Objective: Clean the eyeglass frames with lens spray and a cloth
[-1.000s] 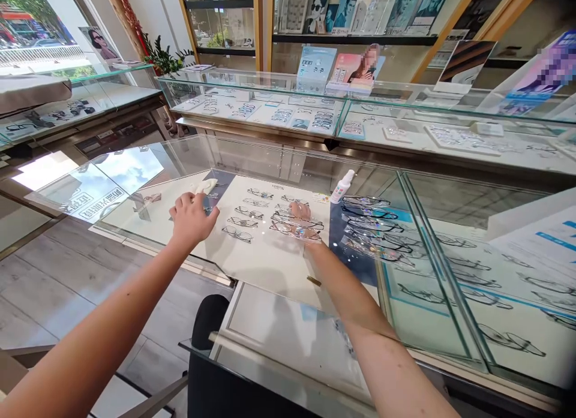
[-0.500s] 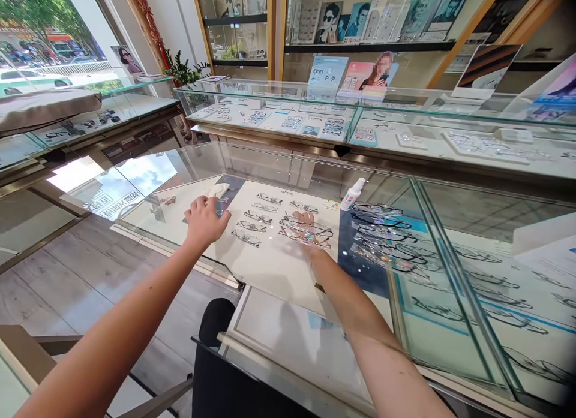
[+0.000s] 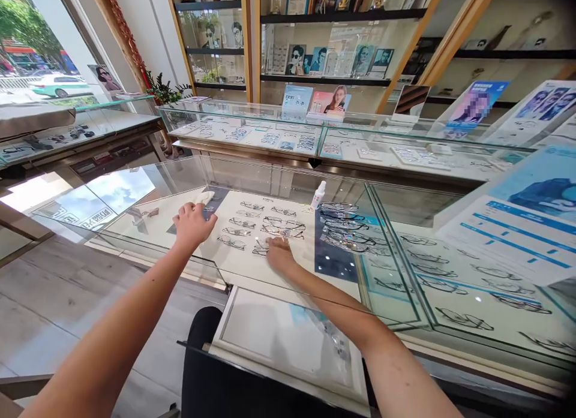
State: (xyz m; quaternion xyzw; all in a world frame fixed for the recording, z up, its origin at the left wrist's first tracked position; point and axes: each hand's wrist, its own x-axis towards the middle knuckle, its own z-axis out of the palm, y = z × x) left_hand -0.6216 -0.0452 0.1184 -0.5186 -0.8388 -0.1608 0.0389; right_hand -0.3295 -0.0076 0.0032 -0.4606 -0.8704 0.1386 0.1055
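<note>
My left hand (image 3: 194, 223) lies on the glass counter top with its fingers spread and nothing in them. Just beyond its fingers is a white cloth (image 3: 205, 197). Under the glass, inside the case, my right hand (image 3: 279, 253) has its fingers bent around the side of a pair of eyeglasses (image 3: 260, 249) at the near end of the right column; its fingertips are partly hidden by reflections. Other eyeglasses (image 3: 239, 222) form a left column on the pale display board (image 3: 252, 268). Two overlapping frames (image 3: 284, 228) lie just beyond my right hand.
A white spray bottle (image 3: 318, 196) stands at the right of the board. Beside it, several dark eyeglasses (image 3: 346, 226) lie on a dark blue strip (image 3: 333, 265). An open drawer (image 3: 288, 340) juts out over my lap. More showcases (image 3: 252, 143) run along the back.
My right hand has moved left and nearer along the board, and a pair of eyeglasses now lies at its fingers. My left hand keeps its place on the glass. The camera view has tilted up and right.
</note>
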